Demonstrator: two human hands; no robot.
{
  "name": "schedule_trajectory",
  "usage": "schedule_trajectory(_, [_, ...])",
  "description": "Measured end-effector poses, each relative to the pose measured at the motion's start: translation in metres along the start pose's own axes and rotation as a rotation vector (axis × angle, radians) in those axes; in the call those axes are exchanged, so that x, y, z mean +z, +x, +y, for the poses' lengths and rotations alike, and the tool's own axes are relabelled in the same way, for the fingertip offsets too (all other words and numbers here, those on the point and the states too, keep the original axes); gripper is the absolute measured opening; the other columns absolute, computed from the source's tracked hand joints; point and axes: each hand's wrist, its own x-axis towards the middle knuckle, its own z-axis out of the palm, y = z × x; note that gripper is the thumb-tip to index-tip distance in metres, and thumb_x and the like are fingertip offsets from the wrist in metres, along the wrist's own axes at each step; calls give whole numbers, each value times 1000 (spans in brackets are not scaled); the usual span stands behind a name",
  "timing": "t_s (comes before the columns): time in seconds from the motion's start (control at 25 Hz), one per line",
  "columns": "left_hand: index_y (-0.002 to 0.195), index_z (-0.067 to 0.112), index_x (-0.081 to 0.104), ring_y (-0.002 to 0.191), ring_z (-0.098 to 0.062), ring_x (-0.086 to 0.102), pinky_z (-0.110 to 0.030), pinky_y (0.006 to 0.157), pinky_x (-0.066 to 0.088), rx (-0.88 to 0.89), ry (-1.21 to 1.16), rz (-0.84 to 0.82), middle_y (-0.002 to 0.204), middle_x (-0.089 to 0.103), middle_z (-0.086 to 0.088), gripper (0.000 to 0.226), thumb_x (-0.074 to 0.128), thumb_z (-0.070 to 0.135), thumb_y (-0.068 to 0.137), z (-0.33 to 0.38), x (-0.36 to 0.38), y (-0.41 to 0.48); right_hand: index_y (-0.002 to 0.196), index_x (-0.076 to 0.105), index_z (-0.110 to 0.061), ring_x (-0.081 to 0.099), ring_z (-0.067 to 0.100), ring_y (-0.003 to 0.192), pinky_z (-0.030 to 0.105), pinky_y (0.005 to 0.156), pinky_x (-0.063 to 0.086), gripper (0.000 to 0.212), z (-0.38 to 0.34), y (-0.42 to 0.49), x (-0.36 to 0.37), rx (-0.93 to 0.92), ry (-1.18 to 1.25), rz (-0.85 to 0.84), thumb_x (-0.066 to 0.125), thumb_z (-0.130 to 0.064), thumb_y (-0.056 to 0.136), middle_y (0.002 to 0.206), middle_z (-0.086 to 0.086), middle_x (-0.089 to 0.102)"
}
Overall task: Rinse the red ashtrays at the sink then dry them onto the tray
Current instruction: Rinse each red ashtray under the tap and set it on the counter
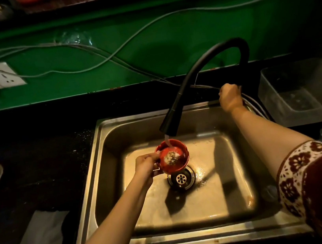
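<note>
Left hand holds a red ashtray over the steel sink, just above and left of the drain. Fingers pinch the ashtray's left rim, thumb on top, the other fingers curled below; the bowl sits to the right of the fingertips, tilted toward the camera. A thin stream from the black faucet head lands inside the bowl, where a pale grey clump sits in red-tinted water. Right hand is at the sink's back right corner, closed into a fist around something at the faucet base; the object gripped is hidden. A clear plastic tub stands on the counter to the right. White cloth lies on the left.
</note>
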Motion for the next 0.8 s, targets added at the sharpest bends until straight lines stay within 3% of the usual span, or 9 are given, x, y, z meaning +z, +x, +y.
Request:
schedule_trajectory(0.08, [84, 2, 59, 64, -26, 60, -33, 51, 54, -22, -15, -4, 77, 60, -12, 8, 58, 7, 90, -1, 0, 0, 104, 64, 5, 58, 39, 105, 40, 87, 46, 23, -2, 1, 2, -3, -89, 4, 45, 0, 92, 107, 24, 64])
schedule_trajectory(0.16, [87, 0, 58, 62, -25, 60, -35, 51, 55, -49, -44, -7, 75, 60, -12, 8, 58, 7, 90, -4, -1, -1, 117, 56, 2, 45, 38, 119, 41, 99, 37, 28, -7, -21, 11, -39, -239, 68, 43, -3, 92, 125, 22, 53])
schedule_trajectory(0.28, [88, -2, 54, 64, -27, 60, -34, 46, 56, -84, -95, 10, 78, 59, -14, 7, 56, 5, 91, -7, -4, 0, 125, 51, -6, 39, 38, 119, 41, 95, 37, 34, -10, -86, 50, -78, -50, 109, 48, -13, 92, 131, 20, 41])
schedule_trajectory(0.32, [87, -2, 53, 65, -28, 60, -34, 43, 55, -96, -107, 15, 79, 59, -14, 7, 56, 4, 90, -9, -6, 0, 117, 56, -7, 45, 37, 113, 37, 89, 40, 28, -16, -113, 62, -59, 100, -27, 52, -19, 92, 122, 18, 48])
schedule_trajectory(0.4, [85, -1, 53, 67, -29, 60, -35, 44, 56, -126, -112, 22, 81, 58, -14, 8, 56, 4, 90, -12, -8, 1, 93, 61, -13, 55, 34, 96, 32, 73, 44, 21, -27, -157, 78, 115, 430, -495, 52, -33, 94, 92, 8, 59])
schedule_trajectory(0.48, [84, 0, 52, 71, -30, 59, -44, 56, 56, -173, -108, 5, 84, 57, -15, 9, 57, 5, 90, -16, -12, 1, 98, 60, -15, 61, 30, 91, 38, 72, 53, 28, -29, -181, 75, 402, 659, -806, 52, -42, 93, 91, 6, 65])
schedule_trajectory(0.56, [88, -1, 52, 82, -34, 59, -52, 74, 53, -235, -122, -43, 89, 56, -16, 7, 56, 5, 91, -19, -18, 2, 112, 58, -6, 65, 30, 88, 48, 74, 57, 32, -25, -187, 71, 452, 716, -872, 63, -28, 89, 108, 15, 66])
schedule_trajectory(0.72, [119, -8, 46, 107, -38, 56, -55, 93, 45, -377, -132, -177, 95, 58, -21, 28, 49, 3, 94, -22, -28, 0, 104, 52, -3, 67, 34, 85, 42, 50, 58, 26, -33, -187, 63, 408, 641, -804, 67, -7, 83, 110, 19, 62])
schedule_trajectory(0.8, [119, -6, 44, 115, -38, 54, -53, 98, 43, -419, -136, -227, 98, 56, -21, 26, 46, 1, 94, -18, -34, 0, 104, 51, -3, 66, 37, 88, 39, 44, 57, 24, -40, -191, 64, 439, 662, -747, 64, -7, 84, 110, 18, 59])
